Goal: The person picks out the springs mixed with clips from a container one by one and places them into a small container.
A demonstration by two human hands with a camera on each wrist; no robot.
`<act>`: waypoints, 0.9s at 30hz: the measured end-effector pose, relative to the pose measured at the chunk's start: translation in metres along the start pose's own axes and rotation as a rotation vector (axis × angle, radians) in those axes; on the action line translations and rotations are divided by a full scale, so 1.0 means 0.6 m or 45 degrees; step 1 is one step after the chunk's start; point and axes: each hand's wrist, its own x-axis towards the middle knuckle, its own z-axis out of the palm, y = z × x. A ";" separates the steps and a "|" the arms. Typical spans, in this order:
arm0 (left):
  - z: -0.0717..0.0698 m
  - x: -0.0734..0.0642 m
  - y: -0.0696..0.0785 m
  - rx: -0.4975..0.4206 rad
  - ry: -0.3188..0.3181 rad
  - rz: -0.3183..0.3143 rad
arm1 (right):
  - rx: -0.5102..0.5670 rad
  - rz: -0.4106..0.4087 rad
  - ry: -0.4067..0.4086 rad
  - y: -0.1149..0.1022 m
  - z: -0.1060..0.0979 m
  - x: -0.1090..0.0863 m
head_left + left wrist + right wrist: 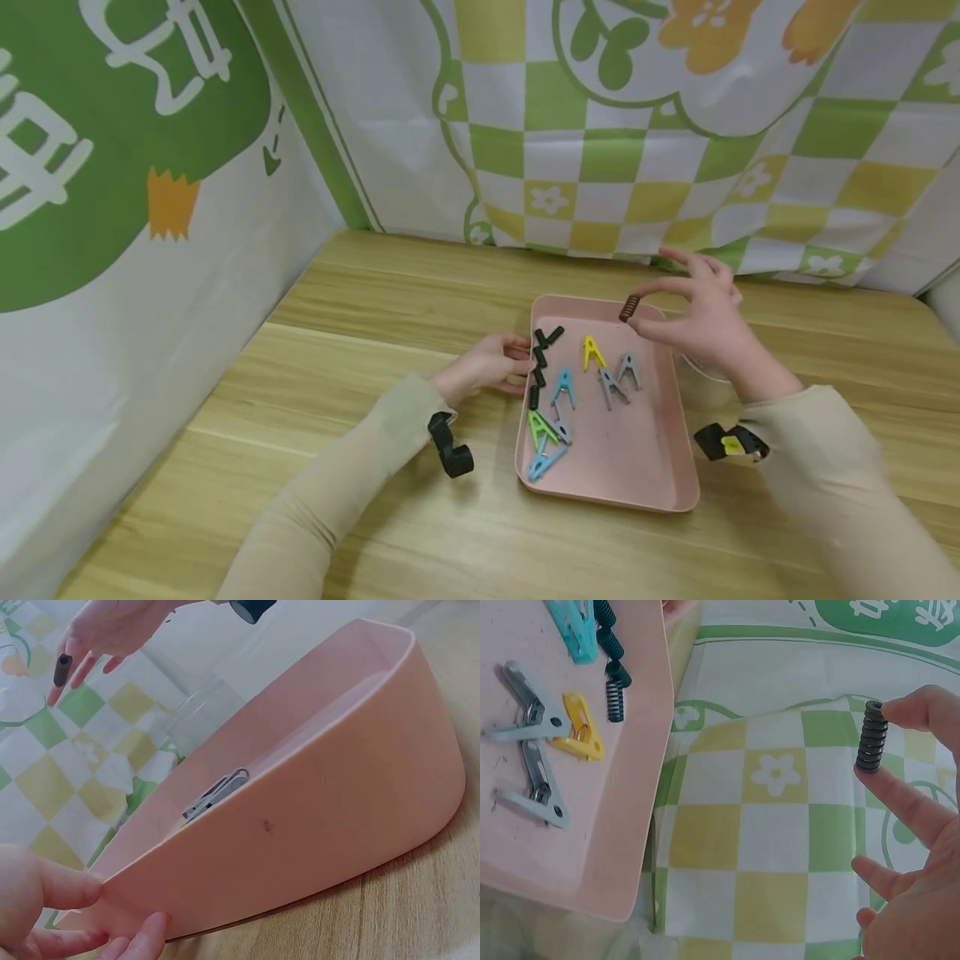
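A small dark coil spring [629, 308] is pinched endwise between the thumb and a fingertip of my right hand [708, 321], above the far right corner of the pink tray [622, 467]. The right wrist view shows its coils [871, 739] plainly. My left hand [491, 364] rests against the tray's left side, its fingertips touching the outer wall and its thumb near the rim in the left wrist view. Along that side inside the tray lie several dark springs [540, 357]. Near them are blue, green and grey clothespins [564, 387], with a yellow clothespin [592, 352] and two grey ones farther right.
A clear container [206, 709] stands just beyond the tray's right side, partly hidden by my right hand in the head view. The wooden table [360, 333] meets a printed green, yellow and white cloth [600, 167] at the back and left.
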 end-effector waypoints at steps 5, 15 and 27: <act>-0.004 -0.001 -0.001 -0.006 0.003 -0.006 | -0.014 0.004 0.014 0.003 -0.017 -0.006; -0.004 -0.003 0.000 -0.017 0.004 -0.002 | -0.048 0.053 0.028 0.018 -0.041 -0.016; 0.001 0.002 -0.003 -0.036 0.004 -0.009 | -0.074 -0.018 0.009 0.073 -0.066 -0.042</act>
